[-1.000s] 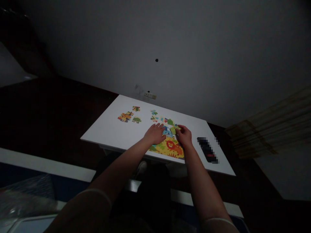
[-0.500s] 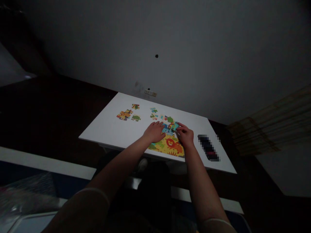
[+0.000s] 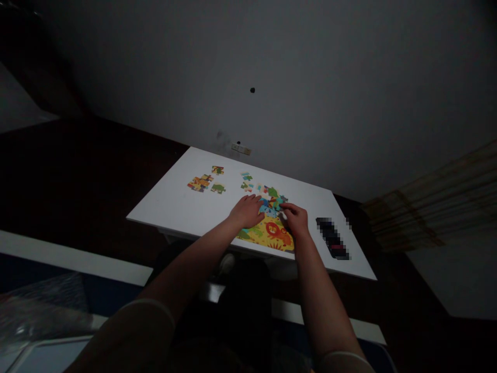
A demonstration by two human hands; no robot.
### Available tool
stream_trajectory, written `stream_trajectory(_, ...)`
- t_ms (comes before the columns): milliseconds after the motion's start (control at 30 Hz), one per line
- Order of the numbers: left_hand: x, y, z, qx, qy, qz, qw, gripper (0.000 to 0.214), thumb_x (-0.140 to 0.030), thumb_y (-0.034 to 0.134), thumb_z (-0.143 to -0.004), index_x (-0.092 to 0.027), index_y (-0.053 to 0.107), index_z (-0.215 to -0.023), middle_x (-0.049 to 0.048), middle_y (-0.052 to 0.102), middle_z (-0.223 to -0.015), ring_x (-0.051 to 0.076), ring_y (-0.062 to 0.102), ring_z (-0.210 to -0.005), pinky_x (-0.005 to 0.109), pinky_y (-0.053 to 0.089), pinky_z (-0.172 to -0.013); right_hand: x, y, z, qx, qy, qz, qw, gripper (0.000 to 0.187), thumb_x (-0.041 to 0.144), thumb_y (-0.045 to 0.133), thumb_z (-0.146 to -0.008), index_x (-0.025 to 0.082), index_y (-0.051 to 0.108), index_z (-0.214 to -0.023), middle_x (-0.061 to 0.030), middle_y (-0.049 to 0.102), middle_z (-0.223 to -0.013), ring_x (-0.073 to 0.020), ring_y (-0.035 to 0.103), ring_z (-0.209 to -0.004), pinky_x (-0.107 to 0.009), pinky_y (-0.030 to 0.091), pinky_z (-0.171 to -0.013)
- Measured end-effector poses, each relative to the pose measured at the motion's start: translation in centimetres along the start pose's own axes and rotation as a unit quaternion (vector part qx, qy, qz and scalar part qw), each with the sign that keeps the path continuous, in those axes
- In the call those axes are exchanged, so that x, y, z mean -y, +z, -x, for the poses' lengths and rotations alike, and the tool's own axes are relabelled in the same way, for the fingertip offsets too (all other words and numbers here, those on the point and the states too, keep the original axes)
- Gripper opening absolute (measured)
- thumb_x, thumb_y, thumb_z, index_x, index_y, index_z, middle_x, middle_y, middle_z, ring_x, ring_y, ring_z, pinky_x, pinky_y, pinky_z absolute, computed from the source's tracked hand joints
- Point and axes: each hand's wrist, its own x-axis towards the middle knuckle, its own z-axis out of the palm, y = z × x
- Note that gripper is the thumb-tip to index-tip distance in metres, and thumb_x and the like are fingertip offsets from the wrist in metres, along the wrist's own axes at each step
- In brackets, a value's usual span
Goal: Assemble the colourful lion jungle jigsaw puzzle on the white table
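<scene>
A partly joined jigsaw puzzle [image 3: 267, 232], yellow with an orange lion at its near side and blue above, lies at the table's front. My left hand [image 3: 248, 210] rests flat over its left side, fingers stretched across the blue part. At the upper right, the fingertips of my right hand [image 3: 296, 217] pinch the edge of a blue-green puzzle piece [image 3: 278, 202] against the neighbouring pieces. Whether that piece is fully locked in is too small to tell. Just beyond lies a green and white piece [image 3: 272, 191].
Loose pieces [image 3: 246, 176] lie behind my left hand. Farther left are a joined orange cluster [image 3: 200, 183], a green piece [image 3: 218, 188] and another piece [image 3: 218, 170]. A blurred-out dark object [image 3: 333, 239] lies right on the white table [image 3: 166, 197]. A wall stands behind.
The blue-green piece has come down flatter against the puzzle. My right hand's fingers have drawn closer together and slightly toward me. My left hand has stayed in place.
</scene>
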Motion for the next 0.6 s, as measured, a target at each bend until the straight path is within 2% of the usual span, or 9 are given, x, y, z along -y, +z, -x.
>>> stream_trajectory(133, 0.05, 0.10, -0.06, -0.001, 0.000, -0.001, 1.000, 0.056, -0.046, 0.056, -0.114, -0.021, 0.065, -0.163, 0.0145, 0.055, -0.181, 0.035, 0.049, -0.169, 0.053, 0.037, -0.140, -0.21, 0.04, -0.12, -0.027, -0.007, -0.009, 1.000, 0.042, 0.054, 0.090, -0.071, 0.025, 0.075, -0.097, -0.0038, 0.078, -0.086, -0.0233, 0.069, -0.076, -0.040, 0.061, -0.077)
stream_trajectory(200, 0.06, 0.12, -0.06, -0.001, -0.001, -0.002, 1.000, 0.055, -0.046, 0.056, -0.114, -0.022, 0.065, -0.163, 0.0137, 0.055, -0.181, 0.034, 0.049, -0.169, 0.053, 0.037, -0.140, -0.31, 0.06, -0.14, -0.038, -0.011, -0.020, 0.999, 0.055, 0.056, 0.090, -0.071, 0.026, 0.072, -0.113, -0.0029, 0.078, -0.096, -0.0205, 0.069, -0.077, -0.036, 0.061, -0.075)
stream_trajectory(300, 0.07, 0.14, -0.03, -0.002, -0.001, 0.000, 1.000, 0.055, -0.045, 0.057, -0.113, -0.023, 0.065, -0.163, 0.0125, 0.056, -0.181, 0.034, 0.049, -0.169, 0.052, 0.037, -0.140, -0.31, 0.01, -0.07, -0.039, -0.009, -0.027, 0.999, 0.068, 0.058, 0.087, -0.077, 0.025, 0.072, -0.135, -0.0085, 0.081, -0.120, -0.0210, 0.075, -0.083, -0.037, 0.062, -0.078)
stream_trajectory(367, 0.08, 0.12, 0.00, -0.004, 0.002, 0.002, 1.000, 0.055, -0.045, 0.057, -0.113, -0.022, 0.065, -0.163, 0.0135, 0.056, -0.180, 0.035, 0.050, -0.168, 0.053, 0.038, -0.140, -0.20, -0.07, -0.04, -0.035, 0.000, -0.025, 0.999, 0.064, 0.062, 0.084, -0.082, 0.024, 0.077, -0.132, -0.0115, 0.084, -0.121, -0.0248, 0.078, -0.087, -0.040, 0.063, -0.080)
stream_trajectory(467, 0.07, 0.03, 0.05, -0.003, 0.004, 0.003, 1.000, 0.056, -0.045, 0.057, -0.113, -0.020, 0.065, -0.163, 0.0149, 0.056, -0.180, 0.035, 0.050, -0.168, 0.054, 0.038, -0.140, -0.08, -0.18, -0.13, -0.038, 0.014, -0.022, 0.999, 0.056, 0.071, 0.082, -0.083, 0.021, 0.082, -0.109, -0.0117, 0.086, -0.102, -0.0293, 0.077, -0.085, -0.043, 0.062, -0.079)
stream_trajectory(600, 0.01, -0.10, 0.10, 0.001, 0.000, 0.002, 1.000, 0.055, -0.045, 0.056, -0.114, -0.021, 0.064, -0.163, 0.0143, 0.055, -0.181, 0.035, 0.048, -0.169, 0.054, 0.037, -0.141, -0.19, -0.22, -0.28, -0.049, 0.025, -0.023, 0.998, 0.056, 0.077, 0.083, -0.081, 0.023, 0.080, -0.097, -0.0072, 0.082, -0.086, -0.0272, 0.074, -0.075, -0.040, 0.059, -0.073)
